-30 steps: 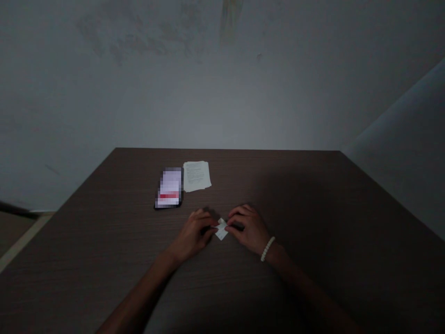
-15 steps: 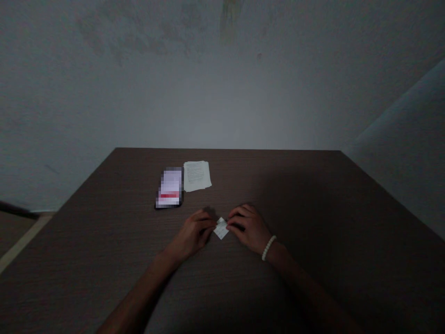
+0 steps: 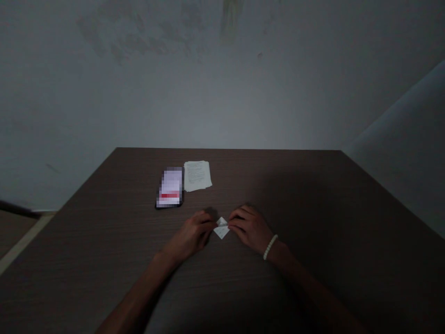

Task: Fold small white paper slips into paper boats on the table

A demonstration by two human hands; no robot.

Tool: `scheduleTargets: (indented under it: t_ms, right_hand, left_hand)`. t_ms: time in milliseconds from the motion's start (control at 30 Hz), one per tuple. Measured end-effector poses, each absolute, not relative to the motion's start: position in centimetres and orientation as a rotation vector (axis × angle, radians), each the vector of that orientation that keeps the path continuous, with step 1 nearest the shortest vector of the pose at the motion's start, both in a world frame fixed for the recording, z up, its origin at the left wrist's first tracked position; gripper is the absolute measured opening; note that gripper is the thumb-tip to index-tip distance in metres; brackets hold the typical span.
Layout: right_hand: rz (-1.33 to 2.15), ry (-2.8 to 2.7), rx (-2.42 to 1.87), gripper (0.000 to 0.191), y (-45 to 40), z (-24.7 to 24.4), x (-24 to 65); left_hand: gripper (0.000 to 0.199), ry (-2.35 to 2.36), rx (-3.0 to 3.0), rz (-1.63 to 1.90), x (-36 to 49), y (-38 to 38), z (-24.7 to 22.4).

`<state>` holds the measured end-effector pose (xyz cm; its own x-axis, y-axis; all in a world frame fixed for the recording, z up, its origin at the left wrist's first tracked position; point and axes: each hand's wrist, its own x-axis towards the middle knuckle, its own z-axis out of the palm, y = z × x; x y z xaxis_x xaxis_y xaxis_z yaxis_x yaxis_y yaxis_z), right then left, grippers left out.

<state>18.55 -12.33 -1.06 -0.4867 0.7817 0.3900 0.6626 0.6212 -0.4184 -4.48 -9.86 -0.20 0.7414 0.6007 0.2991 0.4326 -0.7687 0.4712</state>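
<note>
A small white piece of folded paper (image 3: 221,233) lies on the dark wooden table, turned so that it looks like a diamond, with a crease line across its middle. My left hand (image 3: 195,231) pinches its left corner between thumb and fingers. At the opposite corner, my right hand (image 3: 249,228) grips the paper with its fingertips. A pale bead bracelet (image 3: 270,247) circles my right wrist. The fingertips cover both side corners of the paper.
Beyond my left hand lies a phone (image 3: 170,188) with a lit, blurred screen. Touching or close to its right side is a stack of printed paper sheets (image 3: 197,176). The table (image 3: 295,185) ends at a stained grey wall (image 3: 222,93).
The fold across the paper's middle looks lower and the upper flap shows more. Both hands have barely shifted. The phone and the stack stay in place.
</note>
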Motion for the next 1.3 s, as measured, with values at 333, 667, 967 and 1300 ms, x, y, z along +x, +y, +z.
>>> scheduleTargets:
  t_ms: [333,667,967,1300]
  right_hand:
    - [0.261,-2.372,-1.081,0.013,-12.2,-0.7,18.9]
    - [0.428,-2.254,-1.083,0.007,-12.2,-0.9,19.0]
    - [0.159,-2.470,-1.028,0.012,-12.2,-0.5,19.0]
    - [0.154,-2.448,-1.071,0.010,-12.4,-0.3,18.8]
  left_hand:
    - [0.023,0.805,2.656,0.609,-4.5,-10.1,0.0]
    - [0.015,0.894,2.514,0.712,-4.5,-9.8,-1.1]
    - [0.020,0.807,2.625,0.642,-4.4,-9.9,-0.3]
    - [0.040,0.836,2.582,0.724,-4.3,-10.7,-0.9]
